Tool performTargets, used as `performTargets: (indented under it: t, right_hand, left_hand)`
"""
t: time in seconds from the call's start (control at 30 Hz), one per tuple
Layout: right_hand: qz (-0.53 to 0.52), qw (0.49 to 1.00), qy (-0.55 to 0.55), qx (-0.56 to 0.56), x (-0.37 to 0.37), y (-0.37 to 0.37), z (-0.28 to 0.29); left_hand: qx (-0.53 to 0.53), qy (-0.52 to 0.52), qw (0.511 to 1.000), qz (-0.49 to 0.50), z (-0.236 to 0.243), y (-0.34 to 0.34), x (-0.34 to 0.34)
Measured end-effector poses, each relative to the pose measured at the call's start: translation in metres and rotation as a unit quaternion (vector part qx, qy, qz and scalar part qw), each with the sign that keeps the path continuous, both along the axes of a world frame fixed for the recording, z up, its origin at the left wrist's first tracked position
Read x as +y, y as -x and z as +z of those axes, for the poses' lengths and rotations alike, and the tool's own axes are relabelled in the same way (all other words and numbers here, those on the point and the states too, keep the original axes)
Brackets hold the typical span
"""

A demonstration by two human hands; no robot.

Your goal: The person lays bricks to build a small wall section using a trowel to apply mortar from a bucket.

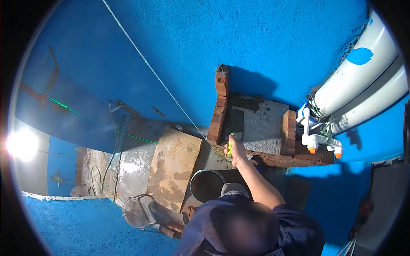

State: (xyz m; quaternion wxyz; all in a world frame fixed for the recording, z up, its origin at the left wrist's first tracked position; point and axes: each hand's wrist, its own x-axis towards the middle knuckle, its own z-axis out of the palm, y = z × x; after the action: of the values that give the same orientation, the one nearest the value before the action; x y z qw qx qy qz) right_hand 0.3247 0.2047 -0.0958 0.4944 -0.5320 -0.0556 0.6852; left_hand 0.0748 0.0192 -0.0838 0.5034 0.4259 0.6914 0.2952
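Note:
My right hand (237, 154) is closed round the yellow-green handle (231, 144) of a hand tool. Its working end cannot be made out. The hand is at the front left corner of a low brick structure (273, 159). On top of that structure lies a grey patterned tile (265, 130), with dark wet mortar (235, 121) along its left side. A column of bricks (220, 106) rises on the left, and a short brick piece (289, 132) stands at the tile's right edge. My left hand does not show.
A taut white string (147, 64) slants down the blue wall (183, 34) to the brick corner. Left of me are a dark round bucket (207, 186), stained cardboard (173, 166) and a clear bucket (136, 213). White pipes (358, 72) and capped fittings (314, 140) are at right.

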Motion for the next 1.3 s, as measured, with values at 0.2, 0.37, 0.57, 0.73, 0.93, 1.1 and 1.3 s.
performTargets:
  t: [0.2, 0.37, 0.57, 0.73, 0.93, 1.1, 1.3]
  right_hand:
    - [-0.032, 0.999, 0.004, 0.028, 0.034, -0.002, -0.003]
    - [-0.043, 0.999, -0.003, -0.02, 0.054, -0.009, -0.007]
    - [-0.017, 0.999, -0.001, -0.05, 0.083, -0.025, -0.006]
    - [-0.02, 0.998, -0.051, 0.017, 0.079, -0.033, -0.006]
    - [-0.004, 0.991, -0.106, 0.084, 0.041, -0.051, -0.004]
    - [0.033, 0.994, -0.069, 0.076, -0.028, -0.059, 0.007]
    - [0.018, 0.999, -0.025, 0.009, -0.079, -0.081, 0.008]
  left_hand:
    - [-0.003, -0.002, 1.0, -0.008, -0.001, -0.013, 0.017]
    - [0.0, -0.004, 1.0, -0.012, 0.001, -0.018, 0.022]
    - [-0.001, -0.003, 1.0, -0.016, 0.0, -0.024, 0.031]
    - [-0.003, -0.01, 0.999, -0.03, -0.001, -0.032, 0.039]
    - [-0.016, -0.027, 0.998, -0.058, -0.001, -0.049, 0.058]
    - [-0.032, -0.049, 0.995, -0.081, 0.003, -0.066, 0.077]
    - [-0.052, -0.072, 0.99, -0.105, 0.008, -0.089, 0.096]
